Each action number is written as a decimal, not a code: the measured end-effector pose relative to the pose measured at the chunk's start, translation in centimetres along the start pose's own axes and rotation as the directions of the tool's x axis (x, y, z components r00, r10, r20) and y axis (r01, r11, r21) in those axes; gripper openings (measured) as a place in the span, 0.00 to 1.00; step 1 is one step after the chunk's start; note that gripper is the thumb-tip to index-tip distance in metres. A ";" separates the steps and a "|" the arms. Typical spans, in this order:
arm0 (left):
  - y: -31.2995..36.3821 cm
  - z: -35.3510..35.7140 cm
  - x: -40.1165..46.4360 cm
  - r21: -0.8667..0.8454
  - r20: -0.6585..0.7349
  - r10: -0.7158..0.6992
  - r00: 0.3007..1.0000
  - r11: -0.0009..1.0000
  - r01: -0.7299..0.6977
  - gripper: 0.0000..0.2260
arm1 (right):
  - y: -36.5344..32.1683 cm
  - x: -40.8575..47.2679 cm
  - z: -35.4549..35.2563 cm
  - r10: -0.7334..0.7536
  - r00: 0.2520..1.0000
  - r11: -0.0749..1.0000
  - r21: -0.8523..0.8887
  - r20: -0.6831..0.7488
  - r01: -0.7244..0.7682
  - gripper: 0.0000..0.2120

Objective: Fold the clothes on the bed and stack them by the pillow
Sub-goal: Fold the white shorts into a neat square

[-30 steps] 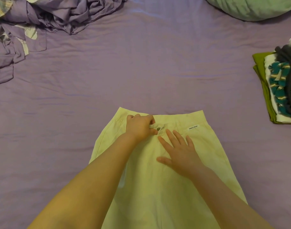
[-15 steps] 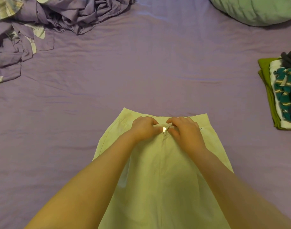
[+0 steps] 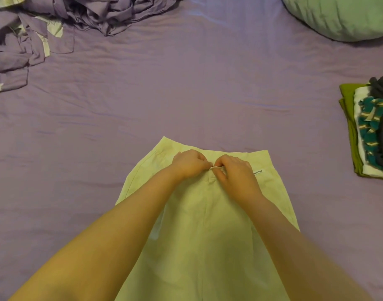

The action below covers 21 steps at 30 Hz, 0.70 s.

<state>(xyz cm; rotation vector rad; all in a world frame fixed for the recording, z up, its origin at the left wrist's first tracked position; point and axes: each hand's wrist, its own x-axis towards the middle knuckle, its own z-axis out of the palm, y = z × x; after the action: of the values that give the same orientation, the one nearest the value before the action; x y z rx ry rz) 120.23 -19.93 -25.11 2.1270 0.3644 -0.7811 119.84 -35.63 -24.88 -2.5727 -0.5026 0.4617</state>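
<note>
Trousers (image 3: 208,224), pale yellow-green, lie flat on the purple bed sheet (image 3: 186,94) right in front of you, waistband at the far end, legs running back toward you and out of the frame bottom. Both your hands meet at the waistband centre: left hand (image 3: 189,162) w/ fingers curled tight, pinching the fabric edge at the fly; right hand (image 3: 237,171) likewise curled, thumb and forefinger nipping a small pale tab or closure btwn the two hands. Whether that's a button or a hook, can't tell, too small. Small white label (image 3: 258,172) shows on the waistband just beside your right knuckles. Forearms are bare and cross over the trouser front. Folded stack (image 3: 368,131) sits well apart at the right edge of the bed: green piece at the bottom, white one w/ teal pattern on it, dark grey item on top. Pale green pillow (image 3: 342,16) is at the top right, beyond the stack. Crumpled purple bedding (image 3: 88,14) is bunched at the top left.
</note>
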 end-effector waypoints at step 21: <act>-0.3 0.3 -1.3 0.194 -0.060 0.254 0.965 0.952 -0.238 0.12 | 1.0 0.6 -1.8 0.160 0.978 0.897 0.394 0.135 -0.201 0.01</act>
<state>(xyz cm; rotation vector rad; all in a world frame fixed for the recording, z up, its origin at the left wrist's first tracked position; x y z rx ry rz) 118.99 -19.99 -24.58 2.3288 0.0669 -0.6011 121.34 -36.85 -24.02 -2.2062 -0.1720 0.6837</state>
